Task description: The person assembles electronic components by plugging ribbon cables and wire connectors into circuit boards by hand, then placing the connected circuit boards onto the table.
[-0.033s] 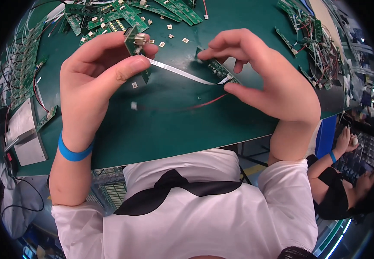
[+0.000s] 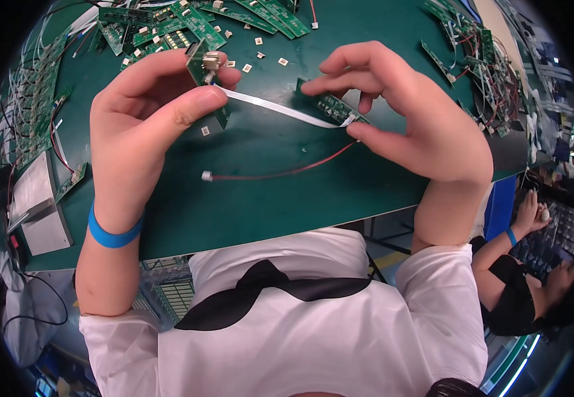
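My left hand pinches a green circuit board between thumb and fingers, tilted on edge above the mat. White connectors stand on that board's face. A flat white ribbon cable runs from beside my left thumb across to a second, narrow circuit board. My right hand grips this second board at its two ends, thumb at the near end and a fingertip at the far end. From near my right thumb a thin red-and-dark wire curves left to a small white plug.
Several small white connectors lie scattered on the green mat. Green boards are heaped at the back, more with wires at left and right. A metal plate sits at the left edge. Another person works at the right.
The red wire's loose end, blurred before, now shows sharply a little lower. Both hands and boards have shifted only very slightly, with the same grips.
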Available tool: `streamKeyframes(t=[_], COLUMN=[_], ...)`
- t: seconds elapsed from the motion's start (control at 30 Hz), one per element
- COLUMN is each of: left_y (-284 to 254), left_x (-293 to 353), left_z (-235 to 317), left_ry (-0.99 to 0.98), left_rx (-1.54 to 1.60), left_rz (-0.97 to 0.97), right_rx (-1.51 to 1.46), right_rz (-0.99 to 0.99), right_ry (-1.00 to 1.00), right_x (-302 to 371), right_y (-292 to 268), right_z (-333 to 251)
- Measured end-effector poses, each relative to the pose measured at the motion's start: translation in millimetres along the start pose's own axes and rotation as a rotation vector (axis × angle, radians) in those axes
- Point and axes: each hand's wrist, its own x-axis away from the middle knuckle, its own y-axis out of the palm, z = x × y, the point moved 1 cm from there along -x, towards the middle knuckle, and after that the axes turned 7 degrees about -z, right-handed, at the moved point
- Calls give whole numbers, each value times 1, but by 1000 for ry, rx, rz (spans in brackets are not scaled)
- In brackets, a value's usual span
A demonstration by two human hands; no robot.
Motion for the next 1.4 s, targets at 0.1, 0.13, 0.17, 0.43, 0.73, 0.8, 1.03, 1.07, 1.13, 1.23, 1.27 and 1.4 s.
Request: streamKeyframes(t=[0.1,0.13,0.17,0.43,0.73,0.8,1.03,1.07,1.13,1.23,1.27,1.4], left_y=[4,4,3,4,5,8,9,11,12,13,14,18], left_x=[-3,-2,0,0,-1,-3,-1,0,1,2,2,7], left_z=[3,3,2,-4,1,6,1,1,2,3,3,3], left_ry=[10,8,11,-2,-12,-50,-94,-88,-85,-89,-93,-73], left_rx=[133,130,112,114,147,196,249,275,297,360,336,334], left_rz=[10,13,2,0,-22,-15,-16,-5,9,-60,-104,-179], right_rx=[-359,-360,-474,-303,196,156,-357,-357,-441,-526,-605,-524], right_rz=[-145,-146,-235,-123,-223,-268,28,28,168,311,380,305], right_ry=[152,148,156,105,-245,-233,-373,-376,-246,-308,-301,-288], right_x=[3,1,-1,-17,7,6,-16,-16,-17,-25,-25,-23], right_y=[-5,-5,-5,4,-30,-26,15,14,11,31,35,24], right_z=[5,8,10,31,5,-5,1,-2,-3,1,0,-4])
